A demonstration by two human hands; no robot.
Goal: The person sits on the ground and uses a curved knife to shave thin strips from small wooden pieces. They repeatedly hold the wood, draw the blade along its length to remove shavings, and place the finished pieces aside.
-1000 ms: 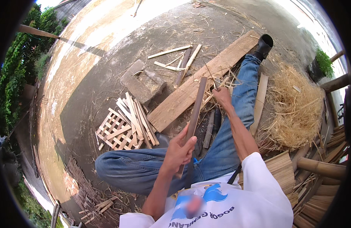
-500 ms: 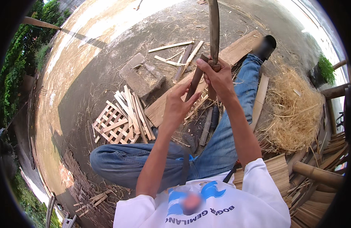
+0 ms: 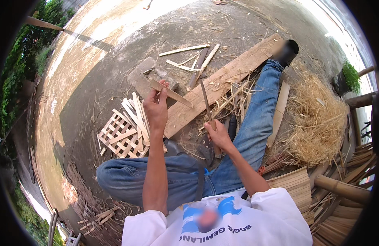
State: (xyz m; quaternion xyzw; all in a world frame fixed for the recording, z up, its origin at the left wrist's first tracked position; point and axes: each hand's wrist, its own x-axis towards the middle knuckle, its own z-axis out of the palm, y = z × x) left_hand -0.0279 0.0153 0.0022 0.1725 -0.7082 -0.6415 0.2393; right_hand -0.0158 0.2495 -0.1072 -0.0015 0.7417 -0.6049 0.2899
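The left hand (image 3: 156, 104), left of the plank's (image 3: 242, 65) near end, pinches a wooden strip (image 3: 177, 96) extending over it, while the right hand (image 3: 218, 134), fingers curled around a knife's (image 3: 206, 97) handle right of that end, would best keep the blade off the pinching fingers.

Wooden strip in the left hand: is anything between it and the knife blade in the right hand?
Nothing visible stands between the strip in the left hand and the knife in the right hand. Between strip tip and blade, only the long board shows, apparently lying beneath them.
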